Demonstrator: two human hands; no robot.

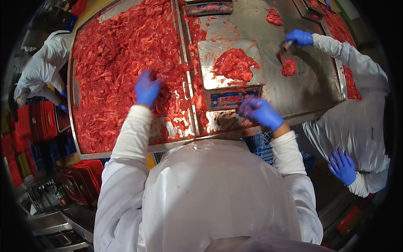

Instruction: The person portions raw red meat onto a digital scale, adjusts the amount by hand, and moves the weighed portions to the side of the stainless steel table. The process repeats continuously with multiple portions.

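Note:
My left hand (148,89), in a blue glove, reaches over raw red meat strips (110,72) heaped in a wide metal tray. Its fingertips are blurred against the meat, so its grip is unclear. My right hand (263,114), also blue-gloved and stained red at the fingers, is at the front of a bench scale (233,97), by the right end of its lit display. Those fingers are curled, and whether they hold anything is hidden. On the scale's steel plate (209,74) lies a pile of meat (236,66).
At right, a co-worker's gloved hand (299,37) holds a bag (286,53) with meat in its lower end. Another meat piece (274,17) lies on the steel table (308,91). A second scale (208,7) stands behind. Red crates (82,181) are at lower left.

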